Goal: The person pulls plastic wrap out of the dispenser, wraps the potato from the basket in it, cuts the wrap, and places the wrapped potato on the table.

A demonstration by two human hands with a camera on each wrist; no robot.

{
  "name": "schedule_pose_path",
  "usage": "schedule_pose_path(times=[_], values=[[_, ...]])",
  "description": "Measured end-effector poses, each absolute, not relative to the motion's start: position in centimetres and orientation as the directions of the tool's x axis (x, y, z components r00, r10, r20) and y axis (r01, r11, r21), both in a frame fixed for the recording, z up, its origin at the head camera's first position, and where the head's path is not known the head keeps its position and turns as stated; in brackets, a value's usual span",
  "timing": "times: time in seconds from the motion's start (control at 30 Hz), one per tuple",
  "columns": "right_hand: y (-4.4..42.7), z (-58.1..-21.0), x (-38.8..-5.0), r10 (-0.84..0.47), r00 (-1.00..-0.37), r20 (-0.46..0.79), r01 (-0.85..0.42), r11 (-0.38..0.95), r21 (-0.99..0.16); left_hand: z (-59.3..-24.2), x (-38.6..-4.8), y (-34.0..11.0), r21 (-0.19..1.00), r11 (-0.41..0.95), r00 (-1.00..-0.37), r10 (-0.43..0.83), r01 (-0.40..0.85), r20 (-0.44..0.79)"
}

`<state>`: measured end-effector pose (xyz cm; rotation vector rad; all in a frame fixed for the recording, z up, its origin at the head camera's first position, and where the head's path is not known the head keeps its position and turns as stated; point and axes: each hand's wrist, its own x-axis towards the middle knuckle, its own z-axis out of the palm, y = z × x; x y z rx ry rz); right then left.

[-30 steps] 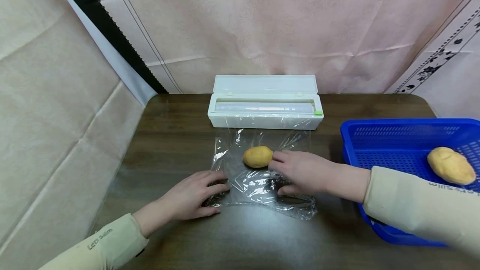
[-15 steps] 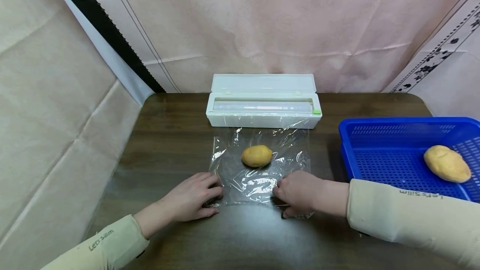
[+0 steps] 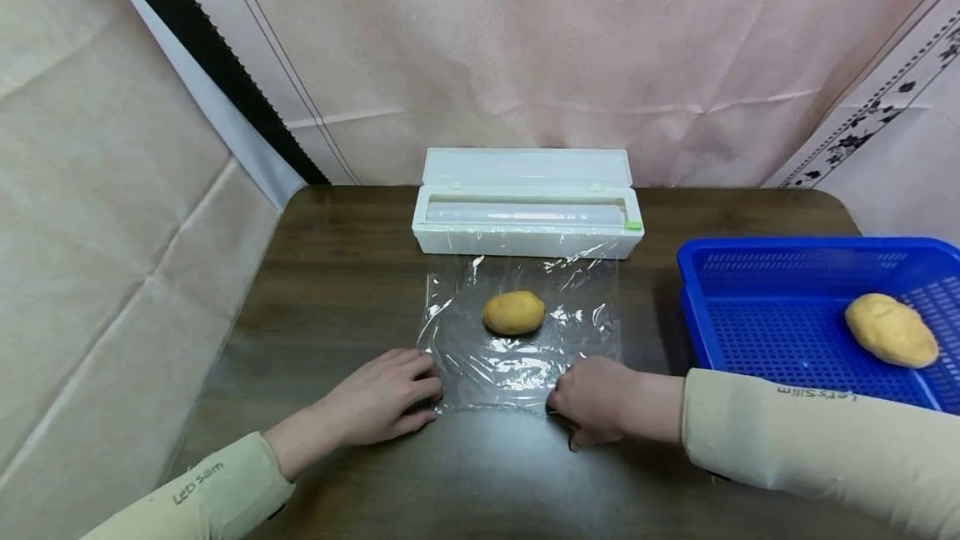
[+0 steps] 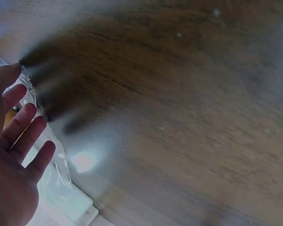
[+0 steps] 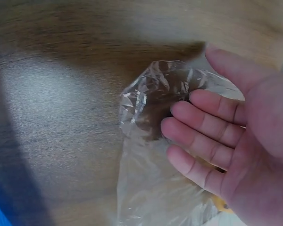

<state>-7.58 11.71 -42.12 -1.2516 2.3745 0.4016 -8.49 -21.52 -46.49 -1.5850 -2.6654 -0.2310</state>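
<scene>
Plainly transparent film [image 3: 517, 373], glossy, wrinkled; yellow oval potato [image 3: 513, 312] atop; left grip [image 3: 386, 398], right grip [image 3: 600, 398]: thumbs apart from fingers.

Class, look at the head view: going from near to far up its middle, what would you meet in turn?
Front part of the wooden tabletop, near edge of the clear film, yellow potato, white box, its raised lid, pale cloth backdrop.

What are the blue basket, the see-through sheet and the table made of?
The blue basket looks like smooth plastic, with small even holes. The see-through sheet seems thin, glossy plastic film: it wrinkles and glints. The table looks like smooth brown wood with grain, maybe only a wood-look surface.
</scene>
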Motion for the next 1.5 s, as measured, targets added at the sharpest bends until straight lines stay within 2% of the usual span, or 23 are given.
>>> schedule_pose_path(times=[0.2, 0.5, 0.7, 0.8, 1.1, 1.3, 1.5], values=[[12.4, -42.8, -7.6, -0.765, -0.478, -0.431, -0.864, 0.497, 0.075, -46.5, -8.6, -21.4, 0.098, 0.45, -0.46, 0.878, 0.888, 0.13], [12.7, -42.8, -7.8, -0.827, -0.407, -0.387, -0.912, 0.387, 0.131, -46.7, -8.7, -21.5, 0.056, 0.433, -0.436, 0.887, 0.9, 0.151], [12.5, -42.4, -7.9, -0.812, -0.424, -0.4, -0.904, 0.406, 0.134, -46.9, -8.4, -21.5, 0.04, 0.446, -0.445, 0.878, 0.894, 0.177], [12.7, -42.0, -8.2, -0.811, -0.427, -0.4, -0.899, 0.426, 0.097, -46.6, -8.5, -21.5, 0.05, 0.452, -0.453, 0.871, 0.89, 0.192], [14.0, -39.2, -10.0, -0.849, -0.445, -0.285, -0.881, 0.473, -0.035, -43.8, -9.9, -21.1, 0.112, 0.494, -0.507, 0.841, 0.862, 0.189], [14.9, -37.5, -11.4, -0.875, -0.439, -0.204, -0.891, 0.453, -0.026, -41.8, -11.1, -20.8, 0.097, 0.514, -0.523, 0.831, 0.852, 0.189], [15.2, -36.1, -13.1, -0.877, -0.442, -0.189, -0.893, 0.45, 0.004, -40.8, -12.3, -20.5, 0.087, 0.54, -0.546, 0.815, 0.837, 0.197]])
